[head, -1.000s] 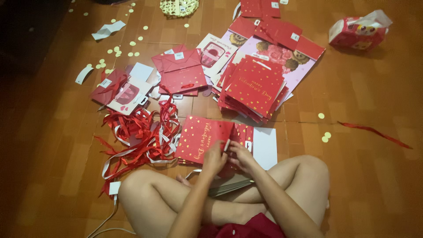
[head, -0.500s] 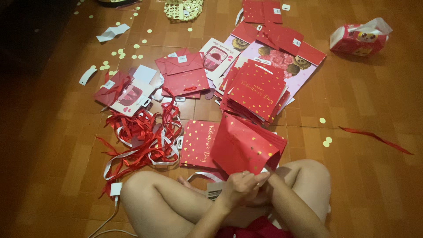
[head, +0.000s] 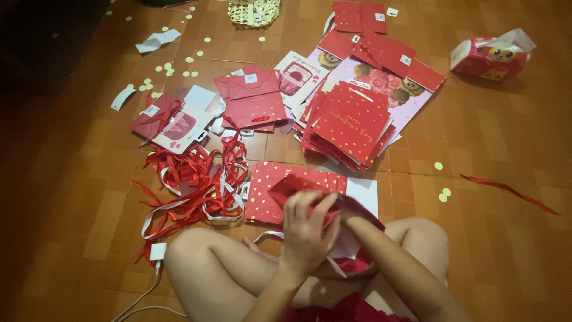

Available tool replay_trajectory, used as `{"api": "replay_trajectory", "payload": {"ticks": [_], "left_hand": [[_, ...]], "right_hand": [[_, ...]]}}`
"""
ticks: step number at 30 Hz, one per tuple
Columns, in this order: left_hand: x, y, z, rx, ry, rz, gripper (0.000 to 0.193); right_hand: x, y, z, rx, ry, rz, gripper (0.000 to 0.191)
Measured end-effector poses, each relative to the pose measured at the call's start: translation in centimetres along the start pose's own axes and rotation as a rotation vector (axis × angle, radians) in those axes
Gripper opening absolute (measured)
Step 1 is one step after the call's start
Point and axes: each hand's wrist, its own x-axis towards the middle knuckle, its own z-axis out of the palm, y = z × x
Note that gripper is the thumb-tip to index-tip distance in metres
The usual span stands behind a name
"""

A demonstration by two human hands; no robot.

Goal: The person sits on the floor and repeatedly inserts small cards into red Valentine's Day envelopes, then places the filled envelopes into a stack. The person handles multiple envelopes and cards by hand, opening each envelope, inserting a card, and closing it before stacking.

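Note:
I sit cross-legged on a wooden floor. My left hand (head: 308, 229) grips a red gift bag with gold dots (head: 292, 186), held folded over my lap. My right forearm reaches in from the right, and my right hand (head: 353, 223) disappears under the left hand and into the bag, so its fingers are hidden. Under the held bag, a flat red dotted bag (head: 265, 191) lies on the floor with a white sheet (head: 363, 192) beside it.
A stack of red gift bags (head: 348, 122) lies ahead on a pink sheet (head: 411, 98). A tangle of red and white ribbons (head: 196, 185) is at the left, with more bags (head: 253, 101) behind it. A tissue pack (head: 491, 56) sits far right. A white cable (head: 156, 268) runs near my left knee.
The bag was lifted off the floor pile and opened up, then pulled in over my lap. It is now folded smaller, with my left hand on top of it.

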Motion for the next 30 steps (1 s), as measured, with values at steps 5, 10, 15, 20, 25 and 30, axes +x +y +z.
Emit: {"api": "replay_trajectory", "payload": {"ticks": [5,10,15,20,25,30], "left_hand": [[2.0,0.3,0.3,0.159,-0.255,0.042,0.035],[1.3,-0.5,1.1,0.135,-0.349,-0.051,0.013],[1.1,0.1,-0.1,0.103,-0.276,0.002,0.020],[2.1,0.9,-1.1,0.111,-0.166,0.001,0.010],[2.5,-1.3,-1.2,0.088,-0.042,-0.093,0.015],[2.0,-5.1,-0.1,0.115,-0.035,-0.241,0.017]], "right_hand": [[-1.0,0.4,-1.6,0.828,0.011,-0.098,0.038],[0.0,-3.2,-3.2,2.176,0.195,-0.091,0.025],[3.6,-12.0,0.0,2.720,1.334,-0.618,0.040],[5.6,-16.2,-0.7,2.536,1.106,-0.697,0.042],[7.6,-14.2,-0.9,2.626,1.047,-0.649,0.033],[5.4,-10.0,1.6,2.861,1.012,-0.499,0.024]]}}
